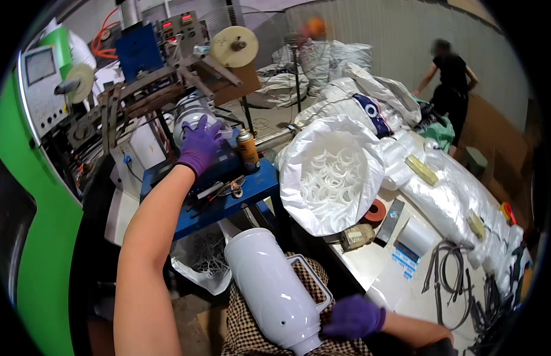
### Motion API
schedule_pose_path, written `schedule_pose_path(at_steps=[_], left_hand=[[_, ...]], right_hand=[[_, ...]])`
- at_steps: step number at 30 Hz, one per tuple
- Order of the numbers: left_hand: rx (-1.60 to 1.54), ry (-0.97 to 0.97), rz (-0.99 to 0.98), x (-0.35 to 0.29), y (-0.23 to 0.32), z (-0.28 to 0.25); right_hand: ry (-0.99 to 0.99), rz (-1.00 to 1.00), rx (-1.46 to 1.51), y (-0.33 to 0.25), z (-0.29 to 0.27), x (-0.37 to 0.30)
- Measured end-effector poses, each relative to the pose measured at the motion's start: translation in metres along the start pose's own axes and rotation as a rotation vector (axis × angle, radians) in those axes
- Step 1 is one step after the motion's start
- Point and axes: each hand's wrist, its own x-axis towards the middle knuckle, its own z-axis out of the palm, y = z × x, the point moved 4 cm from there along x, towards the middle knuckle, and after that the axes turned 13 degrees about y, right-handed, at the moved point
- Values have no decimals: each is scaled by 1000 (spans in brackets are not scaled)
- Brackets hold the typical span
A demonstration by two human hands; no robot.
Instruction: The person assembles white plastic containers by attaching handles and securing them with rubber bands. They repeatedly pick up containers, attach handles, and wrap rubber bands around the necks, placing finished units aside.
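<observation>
On my lap, over a brown checked cloth (234,317), lies a glossy pale grey plastic flask casing (269,285) with a side handle. Its narrow neck points down toward me. My right hand (353,317), in a purple glove, is beside the neck end and handle; motion smears its fingers. The purple-gloved left hand (202,142) reaches far forward with fingers spread, against a rounded pale grey piece (192,110) at the machine. That piece looks like another casing, but the hand and machine frame partly cover it.
A blue bench (251,188) carries an orange spray can (247,148) and small hand tools (219,191). Right of it stands a white sack (293,199) of white plastic rings. Green machinery (56,237) flanks my left. A person (451,77) stands at the far right.
</observation>
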Motion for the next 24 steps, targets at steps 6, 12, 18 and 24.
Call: schedule_pose_path(at_steps=[6, 12, 18, 24], left_hand=[[-154, 122, 331, -17, 48, -73], [-1309, -71, 971, -198, 220, -221], [-1049, 68, 1075, -284, 276, -241], [-991, 99, 805, -273, 234, -231]], right_hand=[[355, 419, -821, 164, -40, 39], [237, 744, -1011, 249, -7, 9], [577, 374, -972, 164, -68, -5], [409, 1026, -1500, 75, -208, -133]])
